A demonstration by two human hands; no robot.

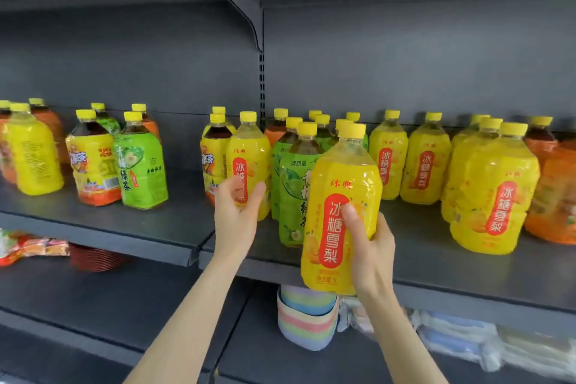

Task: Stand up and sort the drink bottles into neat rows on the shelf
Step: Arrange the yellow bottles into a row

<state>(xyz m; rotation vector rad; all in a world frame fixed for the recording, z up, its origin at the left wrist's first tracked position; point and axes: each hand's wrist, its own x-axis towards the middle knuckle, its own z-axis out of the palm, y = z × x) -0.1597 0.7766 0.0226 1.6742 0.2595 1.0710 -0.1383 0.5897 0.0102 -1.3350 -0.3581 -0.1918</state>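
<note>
Our right hand gripped a yellow bottle in front of the shelf. Our left hand was open, holding nothing.

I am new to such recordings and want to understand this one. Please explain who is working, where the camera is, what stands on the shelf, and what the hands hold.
No machine here: a person works with two bare hands. The single picture comes from a camera worn on the head, looking forward and down. On the grey shelf stand yellow-capped drink bottles with yellow, green or orange labels, in loose groups. The right hand grips one yellow bottle in front of the shelf edge. The left hand is open, near a standing yellow bottle.
</note>
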